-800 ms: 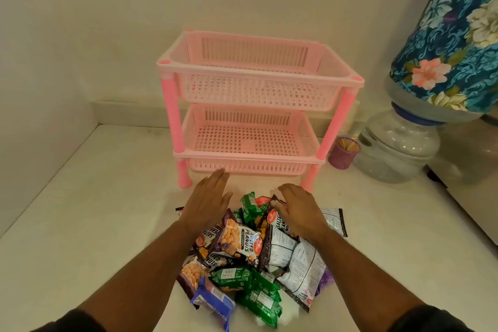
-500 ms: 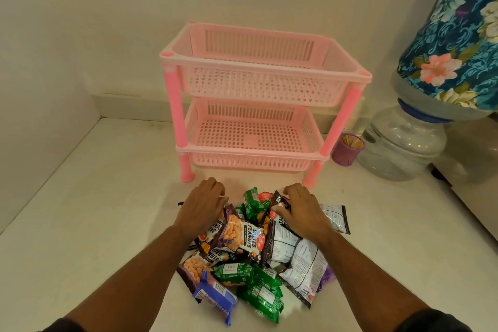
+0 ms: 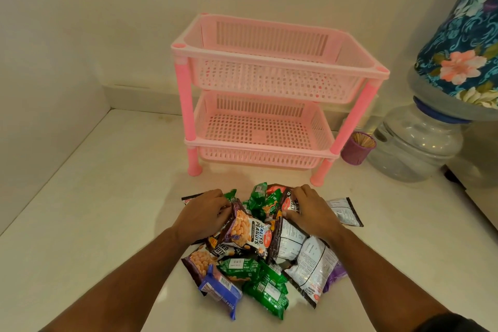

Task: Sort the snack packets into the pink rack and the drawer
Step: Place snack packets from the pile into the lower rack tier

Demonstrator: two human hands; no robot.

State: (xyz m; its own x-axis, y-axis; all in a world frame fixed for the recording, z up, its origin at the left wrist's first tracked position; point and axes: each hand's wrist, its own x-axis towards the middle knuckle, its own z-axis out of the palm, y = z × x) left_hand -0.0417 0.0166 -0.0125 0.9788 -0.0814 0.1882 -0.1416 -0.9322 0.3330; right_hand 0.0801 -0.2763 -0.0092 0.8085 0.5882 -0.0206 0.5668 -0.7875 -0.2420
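Change since earlier: your hands lay flat and spread over the heap before; now both have curled down into it, and your view has drawn nearer the pile.
Left hand: your left hand (image 3: 200, 214) has its fingers bent onto the far left edge of the heap, the grip closing on the top corner of the brown foil salted-peanuts packet with the orange nuts printed on it (image 3: 244, 229). You seem to have it pinched, but the fingertips are tucked under, so how firm the hold is cannot be told.
Right hand: your right hand (image 3: 310, 210) is curled the same way over the dark packet with the red round logo (image 3: 289, 203), fingers bent down onto its upper edge. This looks like a pinch too; whether it is fully closed is hidden.
Why held so: taking each packet by its crimped top edge lets you lift one clear without dragging its neighbours along.
Snack packets: the heap of small foil snack packets, brown, green, white and blue (image 3: 258, 253), lies on the pale tabletop (image 3: 94, 224) just in front of you, overlapping loosely. None is sorted yet.
Pink rack: the two-tier pink plastic basket rack (image 3: 269, 67) stands beyond the heap against the wall, both baskets empty. It is close by, likely so each packet needs only a short reach.
Drawer: not in view.
Bystanders: a small purple cup of toothpicks (image 3: 358, 147) sits just beside the rack's right front leg, with a clear water bottle under a floral cloth cover (image 3: 420, 143) further right; mind them when reaching for that side.
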